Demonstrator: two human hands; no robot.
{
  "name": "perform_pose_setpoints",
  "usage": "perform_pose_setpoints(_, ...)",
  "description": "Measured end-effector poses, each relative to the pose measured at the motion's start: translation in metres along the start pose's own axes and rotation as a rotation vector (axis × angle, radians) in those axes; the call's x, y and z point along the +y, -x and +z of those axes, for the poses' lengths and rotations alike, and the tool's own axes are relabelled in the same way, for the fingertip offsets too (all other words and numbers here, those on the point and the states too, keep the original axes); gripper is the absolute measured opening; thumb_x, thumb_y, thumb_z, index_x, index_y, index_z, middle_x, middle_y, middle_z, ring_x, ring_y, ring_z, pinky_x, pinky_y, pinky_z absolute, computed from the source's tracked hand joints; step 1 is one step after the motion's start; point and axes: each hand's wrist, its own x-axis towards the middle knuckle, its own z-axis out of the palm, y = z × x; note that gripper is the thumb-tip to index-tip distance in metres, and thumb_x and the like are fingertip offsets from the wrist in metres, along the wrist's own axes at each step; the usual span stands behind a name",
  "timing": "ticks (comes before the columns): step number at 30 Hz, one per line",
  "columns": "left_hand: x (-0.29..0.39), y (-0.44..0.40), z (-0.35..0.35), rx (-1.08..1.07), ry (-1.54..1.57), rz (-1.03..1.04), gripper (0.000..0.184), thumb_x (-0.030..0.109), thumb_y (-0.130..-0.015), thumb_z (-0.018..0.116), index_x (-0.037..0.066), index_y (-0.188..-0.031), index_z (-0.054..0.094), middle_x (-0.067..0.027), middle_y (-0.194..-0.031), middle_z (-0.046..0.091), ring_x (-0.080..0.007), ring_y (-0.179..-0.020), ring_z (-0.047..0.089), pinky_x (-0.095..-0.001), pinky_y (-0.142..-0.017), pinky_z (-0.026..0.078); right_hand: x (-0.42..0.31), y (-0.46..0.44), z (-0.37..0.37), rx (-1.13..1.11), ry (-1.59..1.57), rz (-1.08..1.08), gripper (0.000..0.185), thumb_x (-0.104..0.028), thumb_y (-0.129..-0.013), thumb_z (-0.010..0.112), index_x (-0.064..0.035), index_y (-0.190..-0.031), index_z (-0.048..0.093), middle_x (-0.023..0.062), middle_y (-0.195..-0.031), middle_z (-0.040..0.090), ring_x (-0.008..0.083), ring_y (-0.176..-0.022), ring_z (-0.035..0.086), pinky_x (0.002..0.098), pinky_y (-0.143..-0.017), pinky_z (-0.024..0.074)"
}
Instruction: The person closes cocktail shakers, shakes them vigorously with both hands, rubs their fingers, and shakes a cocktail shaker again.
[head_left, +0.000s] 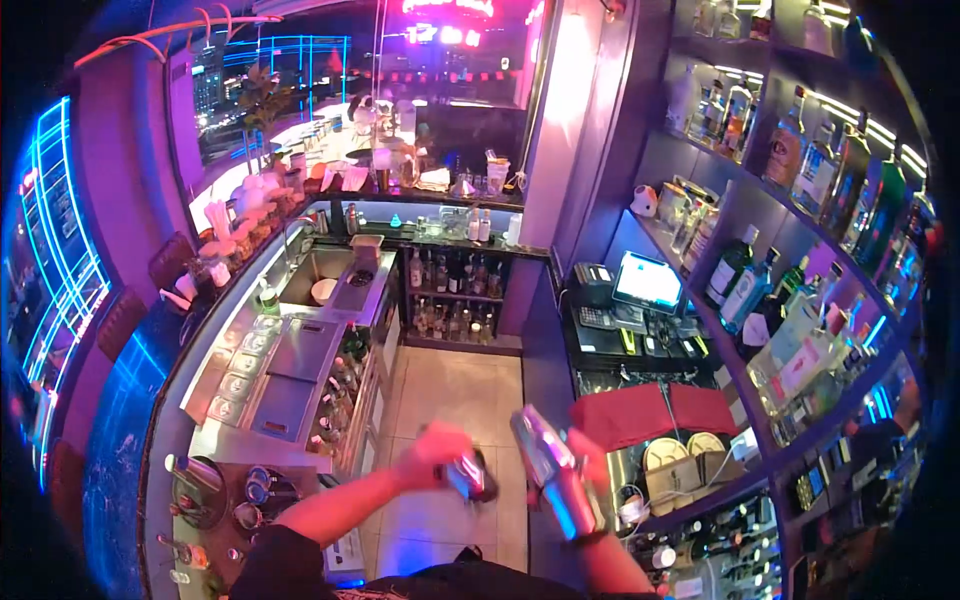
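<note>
Above the floor in the middle, my left hand (438, 452) is closed around a shiny metal cup (470, 478), which is blurred and tilted downward. To its right, my right hand (592, 465) grips a long metal cocktail shaker (552, 462) that leans with its top to the left. The two metal pieces are apart from each other. Motion smears the fingers, and what is inside either vessel is hidden.
On the left runs a steel bar counter with a sink (318, 275), lidded containers (236, 385) and a row of bottles (335, 400). Bottle shelves (790, 200) rise on the right, above a lit screen (648, 282) and a red cloth (640, 415). A tiled floor (455, 385) lies between.
</note>
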Motion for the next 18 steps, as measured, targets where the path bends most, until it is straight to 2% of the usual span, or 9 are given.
perform_pose_setpoints(1,-0.015,-0.014,-0.003,0.263,0.047,-0.126,0.056,0.016,-0.071,0.094,0.011,-0.118,0.064,-0.0133,-0.118,0.069,-0.0319,-0.109,0.068,-0.0496,-0.094,0.052,0.012,0.023,-0.005,-0.064,-0.041,-0.121,0.055,-0.02,-0.087,0.082,-0.0059,-0.135,0.06,0.0188,-0.125,0.068,0.0383,-0.114,0.069,0.052,-0.094,0.0568)
perform_pose_setpoints(3,-0.018,-0.029,-0.016,0.764,0.198,-0.64,0.067,0.015,-0.063,0.099,0.008,-0.119,0.063,-0.0115,-0.12,0.069,-0.0297,-0.111,0.067,-0.0424,-0.093,0.055,0.044,0.023,-0.023,-0.237,0.827,-0.479,0.074,-0.025,-0.074,0.094,-0.0089,-0.138,0.061,0.0136,-0.122,0.071,0.0362,-0.113,0.069,0.0465,-0.096,0.0564)
perform_pose_setpoints(5,0.043,-0.072,-0.044,0.775,0.541,-0.444,0.062,0.014,-0.067,0.097,0.006,-0.119,0.064,-0.0115,-0.118,0.069,-0.0299,-0.116,0.065,-0.0448,-0.096,0.054,0.047,0.015,-0.031,-0.28,0.695,0.307,0.077,-0.035,-0.066,0.099,-0.0084,-0.13,0.065,0.0088,-0.124,0.069,0.0246,-0.114,0.067,0.0404,-0.103,0.0519)
perform_pose_setpoints(7,0.039,-0.051,-0.04,0.531,0.882,-0.161,0.049,0.013,-0.075,0.09,0.006,-0.118,0.067,-0.0129,-0.116,0.069,-0.0324,-0.12,0.064,-0.0518,-0.102,0.052,0.069,-0.044,-0.089,-0.212,0.849,0.829,0.058,-0.03,-0.067,0.094,-0.0081,-0.115,0.07,0.0034,-0.098,0.073,0.0162,-0.089,0.068,0.0352,-0.082,0.0561)
perform_pose_setpoints(9,0.058,-0.043,-0.053,0.014,0.251,0.127,0.029,0.017,-0.087,0.077,0.009,-0.114,0.07,-0.0177,-0.12,0.07,-0.0375,-0.12,0.065,-0.0619,-0.106,0.047,0.023,-0.094,-0.064,0.072,0.751,0.519,0.056,-0.029,-0.068,0.093,-0.0039,-0.112,0.068,0.0046,-0.089,0.071,0.0143,-0.081,0.066,0.0358,-0.073,0.0557)
perform_pose_setpoints(13,0.013,0.003,-0.007,-0.086,-0.191,0.114,0.035,0.012,-0.087,0.076,0.008,-0.12,0.065,-0.0123,-0.116,0.068,-0.031,-0.112,0.067,-0.0525,-0.097,0.052,0.042,-0.026,-0.034,0.373,1.138,-0.464,0.064,-0.027,-0.075,0.093,-0.0043,-0.127,0.063,0.0155,-0.118,0.068,0.0305,-0.106,0.068,0.0461,-0.089,0.0565)
perform_pose_setpoints(15,-0.026,0.038,0.013,0.533,0.178,-0.84,0.054,0.016,-0.085,0.082,0.01,-0.133,0.056,-0.0067,-0.122,0.065,-0.0273,-0.112,0.066,-0.0469,-0.097,0.054,0.041,0.023,-0.004,-0.165,0.978,-0.624,0.067,-0.018,-0.072,0.09,-0.0095,-0.133,0.064,0.0201,-0.127,0.066,0.0386,-0.118,0.065,0.0576,-0.101,0.051)
perform_pose_setpoints(16,-0.02,0.014,-0.006,0.758,0.515,-0.878,0.074,0.021,-0.079,0.09,0.008,-0.14,0.049,-0.0036,-0.124,0.062,-0.0241,-0.113,0.065,-0.0416,-0.097,0.055,0.034,0.027,0.009,-0.378,1.015,-0.629,0.07,-0.016,-0.068,0.091,-0.0104,-0.133,0.065,0.0217,-0.13,0.065,0.0403,-0.12,0.064,0.0578,-0.105,0.0505)
perform_pose_setpoints(18,0.04,-0.011,-0.031,0.907,1.059,-0.584,0.078,0.018,-0.075,0.093,0.008,-0.139,0.05,-0.0057,-0.123,0.063,-0.0256,-0.112,0.066,-0.0421,-0.099,0.055,0.044,0.017,0.013,-0.627,1.019,-0.41,0.069,-0.015,-0.064,0.091,-0.0104,-0.128,0.067,0.0215,-0.13,0.066,0.0385,-0.119,0.066,0.0538,-0.105,0.0521)
